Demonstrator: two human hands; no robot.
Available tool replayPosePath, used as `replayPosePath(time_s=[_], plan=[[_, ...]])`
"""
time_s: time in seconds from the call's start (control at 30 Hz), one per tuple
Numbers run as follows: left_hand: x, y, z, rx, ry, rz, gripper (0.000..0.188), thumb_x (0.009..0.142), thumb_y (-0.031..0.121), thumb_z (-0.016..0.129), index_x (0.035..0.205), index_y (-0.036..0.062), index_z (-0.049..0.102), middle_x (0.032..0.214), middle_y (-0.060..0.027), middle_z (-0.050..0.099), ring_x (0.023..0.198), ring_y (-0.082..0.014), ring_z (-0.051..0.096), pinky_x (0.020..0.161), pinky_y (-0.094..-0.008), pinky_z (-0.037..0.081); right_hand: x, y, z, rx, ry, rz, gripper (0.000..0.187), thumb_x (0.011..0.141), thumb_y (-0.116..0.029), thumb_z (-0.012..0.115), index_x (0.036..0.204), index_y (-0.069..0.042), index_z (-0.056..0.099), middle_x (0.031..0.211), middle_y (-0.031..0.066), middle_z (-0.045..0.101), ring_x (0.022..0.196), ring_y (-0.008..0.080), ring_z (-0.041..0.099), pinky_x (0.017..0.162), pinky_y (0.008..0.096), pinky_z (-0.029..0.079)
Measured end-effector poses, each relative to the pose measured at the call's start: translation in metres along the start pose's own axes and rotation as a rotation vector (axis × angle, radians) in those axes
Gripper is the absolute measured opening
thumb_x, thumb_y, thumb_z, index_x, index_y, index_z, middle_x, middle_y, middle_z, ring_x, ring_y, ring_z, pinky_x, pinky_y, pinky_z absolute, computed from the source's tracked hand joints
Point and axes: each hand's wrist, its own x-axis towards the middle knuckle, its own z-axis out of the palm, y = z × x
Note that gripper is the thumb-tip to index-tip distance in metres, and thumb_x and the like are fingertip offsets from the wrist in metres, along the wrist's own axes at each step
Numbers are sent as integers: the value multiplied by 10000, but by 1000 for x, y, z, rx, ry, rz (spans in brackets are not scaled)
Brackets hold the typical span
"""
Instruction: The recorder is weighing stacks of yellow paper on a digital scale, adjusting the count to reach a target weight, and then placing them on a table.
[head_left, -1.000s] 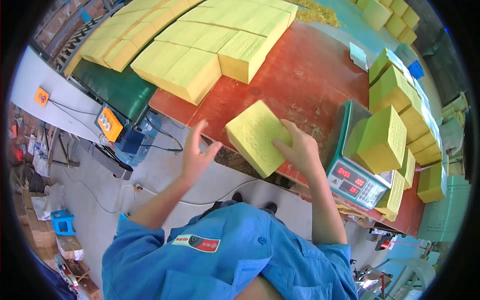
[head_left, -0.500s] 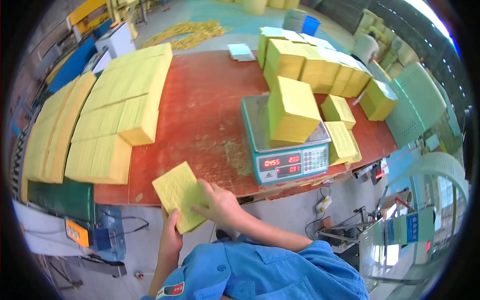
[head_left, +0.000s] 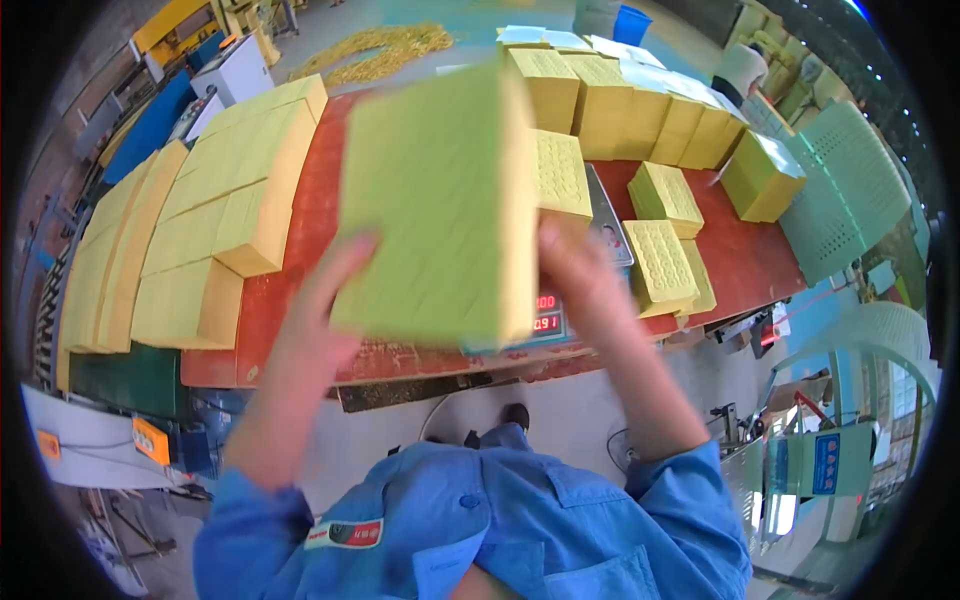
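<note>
A thick block of yellow paper sheets [head_left: 425, 215] is raised in front of me, its broad face toward me and blurred by motion. My left hand [head_left: 325, 305] grips its left edge, thumb on the front face and the other fingers hidden. Against its right side presses my right hand [head_left: 585, 265], also blurred, with the fingers partly hidden. Behind the block a turquoise counter scale [head_left: 613, 240] with a lit red display is mostly covered. On the scale's plate another yellow paper stack [head_left: 562, 172] with an embossed top shows in part.
On the red table [head_left: 390, 370], rows of yellow paper stacks [head_left: 200, 220] stand at left. More stacks topped with pale sheets [head_left: 640, 120] line the back right. Two smaller stacks [head_left: 660, 268] sit right of the scale. A green perforated chair [head_left: 845, 200] is at far right; another person [head_left: 740, 72] is beyond.
My hands have moved up and right from the table's front edge, where they held a thin yellow paper pad. They now hold a larger-looking block. The scale's stack top looks different.
</note>
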Motion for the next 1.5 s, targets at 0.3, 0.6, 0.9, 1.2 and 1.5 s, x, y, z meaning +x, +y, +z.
replayPosePath(time_s=[0.3, 0.6, 0.9, 1.2, 1.5], plan=[[184, 58, 114, -473, -257, -441, 835, 775, 610, 671, 1405, 105, 462, 1356, -165, 505, 1242, -325, 485, 1003, -542, 394, 110, 3, -139, 269, 29, 81, 321, 996, -267, 518, 1156, -1, 605, 966, 79, 667, 797, 149, 643, 725, 322, 548], [183, 58, 128, -345, -137, -526, 857, 745, 631, 692, 1390, 106, 485, 1339, -163, 514, 1243, -306, 474, 992, -528, 395, 120, 23, -155, 232, -64, 109, 310, 975, -247, 530, 1101, 16, 637, 953, 77, 663, 797, 163, 635, 721, 298, 531], [179, 46, 129, -227, -106, -473, 756, 798, 680, 605, 1291, 107, 580, 1175, -111, 607, 1073, -221, 555, 910, -388, 432, 111, 28, -155, 144, 3, 85, 324, 956, -236, 563, 1119, 34, 640, 955, 75, 664, 800, 156, 627, 711, 288, 525], [175, -46, 146, -497, 13, -400, 811, 955, 701, 267, 1419, 58, 435, 1283, -73, 561, 1136, -189, 558, 1041, -455, 384, 130, 83, -130, 483, 370, -30, 512, 986, -376, 522, 1369, -38, 489, 1242, 83, 607, 1043, 186, 611, 870, 322, 497], [184, -43, 204, -1011, 76, -479, 752, 957, 621, 420, 1445, 50, 387, 1325, -111, 539, 1163, -216, 551, 952, -355, 480, 176, 88, -141, 389, 200, 22, 495, 902, -427, 613, 1215, -43, 604, 1084, 95, 650, 945, 180, 625, 741, 335, 526]])
